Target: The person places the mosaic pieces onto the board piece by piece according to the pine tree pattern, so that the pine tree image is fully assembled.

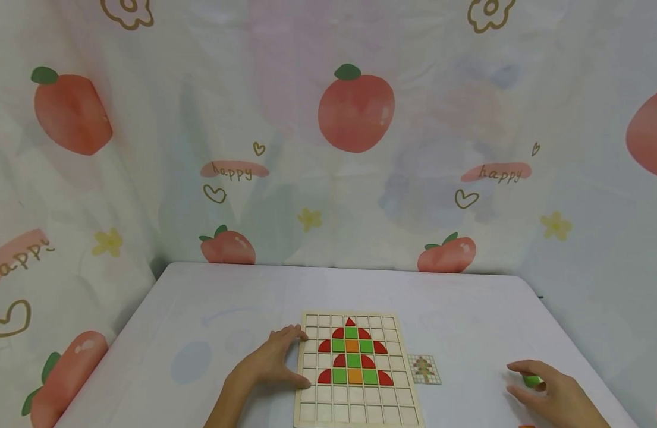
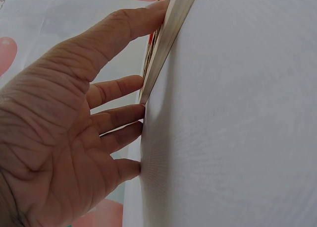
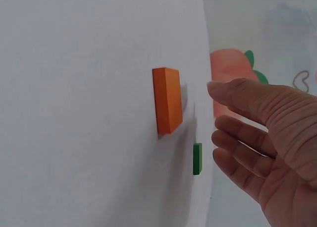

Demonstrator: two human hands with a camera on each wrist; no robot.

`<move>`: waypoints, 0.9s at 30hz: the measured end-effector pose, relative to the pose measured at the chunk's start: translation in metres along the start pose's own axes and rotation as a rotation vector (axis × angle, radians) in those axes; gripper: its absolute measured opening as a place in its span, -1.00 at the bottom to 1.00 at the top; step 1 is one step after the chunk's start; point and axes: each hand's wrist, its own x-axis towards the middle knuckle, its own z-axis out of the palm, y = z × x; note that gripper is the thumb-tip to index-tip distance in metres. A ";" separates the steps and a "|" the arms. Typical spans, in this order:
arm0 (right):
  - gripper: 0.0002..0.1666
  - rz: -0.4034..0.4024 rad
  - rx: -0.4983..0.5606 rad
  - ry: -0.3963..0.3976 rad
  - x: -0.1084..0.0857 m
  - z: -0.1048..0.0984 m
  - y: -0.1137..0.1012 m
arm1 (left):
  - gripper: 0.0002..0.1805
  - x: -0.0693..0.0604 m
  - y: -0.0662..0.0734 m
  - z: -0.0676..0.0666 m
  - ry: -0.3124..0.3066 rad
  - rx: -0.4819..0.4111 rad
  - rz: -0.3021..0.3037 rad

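Note:
My left hand (image 1: 272, 359) spans the left edge of a wooden grid board (image 1: 355, 413), its thumb and fingers touching the rim. In the left wrist view the thumb rests against the board's side (image 2: 171, 38), fingers spread. Red, green and orange pieces on the board form a stepped tree shape, topped by a red triangle (image 1: 350, 323). Over at the right, my right hand (image 1: 560, 395) hovers around a green block (image 1: 532, 381), thumb and fingers apart. An orange block (image 3: 168, 100) lies nearer than the green one in the right wrist view. No block shows between the right fingertips there.
A small pattern card (image 1: 424, 370) showing a tree on a grid lies against the board's right side. The white table (image 1: 226, 291) meets a fruit-printed cloth (image 1: 285, 196) at its back, with more cloth at both sides.

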 end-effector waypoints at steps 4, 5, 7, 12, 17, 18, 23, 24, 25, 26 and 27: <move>-0.29 0.039 0.019 -0.045 0.003 -0.002 0.013 | -0.12 -0.001 0.000 -0.001 0.001 -0.001 0.007; -0.28 0.047 0.023 -0.059 0.003 -0.003 0.016 | -0.11 -0.001 0.000 -0.001 0.002 -0.001 0.010; -0.28 0.065 0.024 -0.078 0.005 -0.004 0.022 | -0.11 0.000 0.000 -0.001 0.003 0.001 0.015; -0.37 0.049 -0.010 -0.069 0.008 -0.007 0.029 | -0.12 0.000 0.000 -0.001 0.001 -0.001 0.002; -0.39 0.081 0.003 -0.129 0.014 -0.011 0.032 | -0.12 0.000 -0.002 0.000 -0.006 -0.004 -0.001; -0.39 0.090 0.006 -0.141 0.016 -0.011 0.033 | -0.12 0.000 -0.002 0.000 -0.007 -0.003 0.001; -0.38 0.063 -0.003 -0.144 0.023 -0.010 0.038 | -0.12 0.000 -0.001 0.000 -0.006 0.002 -0.006; -0.37 0.056 -0.004 -0.140 0.024 -0.010 0.039 | -0.12 0.000 -0.001 0.000 -0.006 0.004 -0.008; -0.37 0.050 -0.005 -0.135 0.024 -0.009 0.040 | -0.12 0.000 -0.001 0.000 -0.006 0.004 -0.009; -0.37 0.043 -0.005 -0.129 0.023 -0.009 0.039 | -0.13 0.000 -0.001 0.000 -0.006 0.005 -0.010; -0.36 0.035 -0.007 -0.121 0.023 -0.008 0.039 | -0.13 0.000 -0.001 0.000 -0.006 0.006 -0.010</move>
